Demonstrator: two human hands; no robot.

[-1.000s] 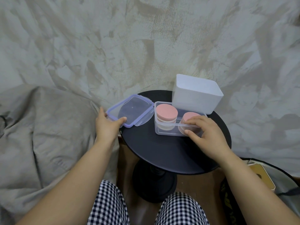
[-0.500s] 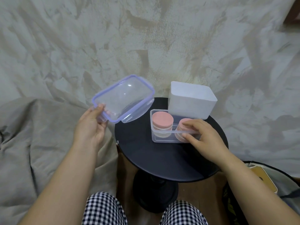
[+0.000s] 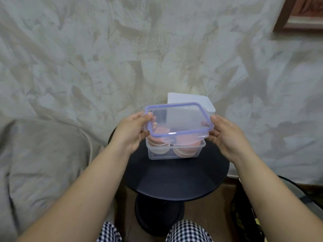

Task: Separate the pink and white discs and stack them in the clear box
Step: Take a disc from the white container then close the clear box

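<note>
The clear box (image 3: 174, 154) stands on the round black table (image 3: 176, 179). Two stacks of pink and white discs (image 3: 186, 151) sit inside it, side by side. A clear lid with a purple rim (image 3: 178, 119) hovers just above the box, tilted a little. My left hand (image 3: 132, 131) pinches the lid's left edge. My right hand (image 3: 227, 135) holds its right edge with thumb on top and fingers beneath. The lid partly covers the view of the discs.
A white tub (image 3: 192, 100) stands behind the box at the table's back edge, close to the mottled wall. Grey bedding (image 3: 43, 163) lies to the left. A dark bag (image 3: 279, 206) sits on the floor at the right. My checked trouser knees (image 3: 157, 231) are under the table's front.
My left hand carried the lid from the table's left side up and over the box. My right hand left the box and took hold of the lid's right edge.
</note>
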